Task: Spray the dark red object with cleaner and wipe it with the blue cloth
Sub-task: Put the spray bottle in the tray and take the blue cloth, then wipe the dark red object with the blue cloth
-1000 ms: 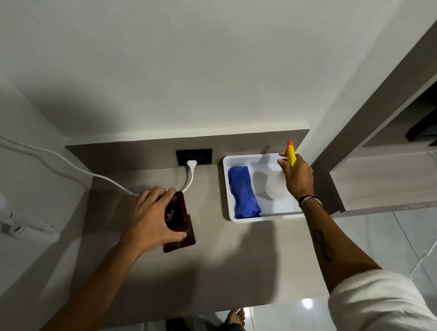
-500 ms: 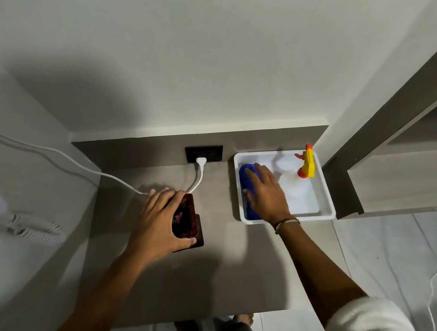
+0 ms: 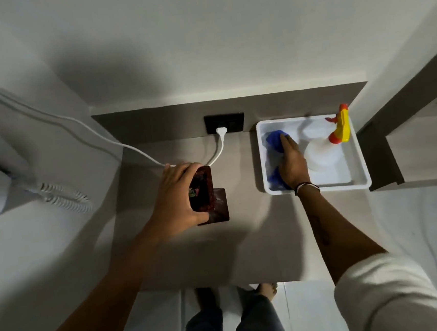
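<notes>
The worktop point(image 3: 246, 248) has bare room along its near edge, between the forearms. Mid-depth, the left hand point(image 3: 180, 198) is wrapped around the dark red object point(image 3: 204, 190), which stands tilted over a matching base; its glossy face looks mottled, though dim light blurs detail. Farther right, in the tray point(image 3: 357, 178) against the side panel, the right hand point(image 3: 293, 163) presses down on the cloth point(image 3: 275, 140), fingers seemingly curled over it. The sprayer point(image 3: 340, 127) lies beside it. A cord point(image 3: 220, 143) runs to the back edge.
</notes>
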Motion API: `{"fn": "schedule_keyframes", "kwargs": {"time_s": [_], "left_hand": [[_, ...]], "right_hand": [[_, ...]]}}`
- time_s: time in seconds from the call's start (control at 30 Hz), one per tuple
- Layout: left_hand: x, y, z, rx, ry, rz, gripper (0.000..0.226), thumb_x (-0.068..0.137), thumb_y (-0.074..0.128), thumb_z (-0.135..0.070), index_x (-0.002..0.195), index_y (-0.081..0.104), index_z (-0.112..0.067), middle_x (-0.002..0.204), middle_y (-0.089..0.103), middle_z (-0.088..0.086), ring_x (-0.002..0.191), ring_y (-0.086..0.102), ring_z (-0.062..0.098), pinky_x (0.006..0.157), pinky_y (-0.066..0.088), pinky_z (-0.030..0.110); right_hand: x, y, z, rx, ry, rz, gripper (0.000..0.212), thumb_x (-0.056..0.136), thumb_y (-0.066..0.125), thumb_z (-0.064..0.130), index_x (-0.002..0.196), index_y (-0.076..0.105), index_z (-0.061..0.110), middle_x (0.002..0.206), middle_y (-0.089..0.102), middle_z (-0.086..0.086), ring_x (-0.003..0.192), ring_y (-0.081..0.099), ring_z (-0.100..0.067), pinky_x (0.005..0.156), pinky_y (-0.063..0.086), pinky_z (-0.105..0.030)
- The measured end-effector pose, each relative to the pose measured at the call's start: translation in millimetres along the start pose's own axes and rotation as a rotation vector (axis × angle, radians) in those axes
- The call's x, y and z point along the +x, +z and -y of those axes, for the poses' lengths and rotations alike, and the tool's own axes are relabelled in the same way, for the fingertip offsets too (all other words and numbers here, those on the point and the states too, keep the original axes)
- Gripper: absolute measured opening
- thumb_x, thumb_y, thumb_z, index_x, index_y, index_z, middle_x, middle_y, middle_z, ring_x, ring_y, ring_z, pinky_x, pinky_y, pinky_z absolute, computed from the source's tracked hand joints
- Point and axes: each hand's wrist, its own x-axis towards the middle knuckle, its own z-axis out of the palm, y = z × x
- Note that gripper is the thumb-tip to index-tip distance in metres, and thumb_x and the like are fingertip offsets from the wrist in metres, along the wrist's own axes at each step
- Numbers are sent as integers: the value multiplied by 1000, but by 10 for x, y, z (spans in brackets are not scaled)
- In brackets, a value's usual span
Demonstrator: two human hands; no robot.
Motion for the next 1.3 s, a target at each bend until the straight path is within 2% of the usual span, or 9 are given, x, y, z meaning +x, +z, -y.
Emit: {"fn": "schedule_keyframes", "kwargs": {"time_s": [0.07, 0.1, 0.17, 0.3, 0.57, 0.7, 0.97, 1.17, 1.3], "left_hand": [[-72, -4, 33, -95, -22, -1, 104, 53, 93, -29, 148, 53, -13, 142, 52, 4, 134, 43, 26, 117, 38, 42], [-116, -22, 57, -143, -29, 4, 105, 53, 91, -30, 149, 51, -16, 142, 49, 0, 134, 41, 21, 113, 38, 33], [-200, -36, 92, -233, -37, 19, 105, 53, 83, -43, 151, 47, -23, 140, 42, -11, 134, 37, 13, 110, 35, 22], [-350, -73, 208, -349, -20, 38, 105, 53, 77, -44, 152, 44, -31, 136, 39, -21, 133, 37, 13, 113, 43, 39], [-445, -115, 433, -329, -52, 2, 109, 50, 78, -35, 153, 51, -13, 139, 47, -5, 135, 48, 28, 115, 45, 47], [-439, -133, 535, -331, -77, 3, 115, 47, 83, -30, 156, 50, -15, 144, 46, -5, 138, 49, 27, 115, 47, 42], [-397, -57, 545, -339, 10, -31, 99, 49, 82, -40, 144, 55, -32, 134, 56, -11, 128, 58, 26, 108, 50, 40], [-462, -67, 581, -355, 18, -49, 101, 49, 80, -40, 144, 47, -47, 135, 40, -49, 123, 52, 5, 104, 46, 17], [-484, -29, 665, -345, -9, -57, 97, 51, 84, -40, 141, 48, -48, 136, 44, -37, 129, 53, 13, 106, 48, 31]], "right_hand": [[-240, -93, 88, 199, 67, -156, 33, 117, 43, 32, 141, 66, 30, 132, 77, -9, 102, 74, -29, 96, 53, -45], [-387, -132, 151, 265, 96, -238, 35, 115, 46, 17, 146, 62, 24, 140, 75, -6, 117, 74, -20, 97, 60, -24], [-724, -96, 194, 365, 69, -298, 57, 106, 44, -11, 160, 46, 6, 162, 55, -9, 150, 52, -5, 124, 43, -23], [-1588, 163, 626, 522, -29, -284, 71, 94, 41, -29, 161, 40, -4, 169, 44, -17, 157, 43, -15, 132, 33, -36], [-2101, 873, 1541, 578, -270, 112, 91, 100, 39, -14, 174, 7, 29, 183, 4, 9, 170, 11, -10, 138, 15, -33], [-1986, 977, 1110, 239, -131, 152, 95, 94, 41, -23, 172, -1, 10, 179, -18, -6, 171, -4, -27, 138, 18, -44], [-2029, 973, 1690, 617, -260, 117, 89, 98, 35, -8, 173, -4, 20, 184, -7, 0, 171, 2, -17, 138, 8, -33], [-1864, 966, 1428, 428, -155, 168, 99, 94, 43, -21, 173, -5, 14, 182, -16, -7, 171, -9, -26, 139, 8, -47], [-1909, 1043, 1555, 509, -319, 187, 103, 89, 45, -11, 173, -8, 20, 183, -16, -3, 171, -4, -22, 138, 5, -36]]}}
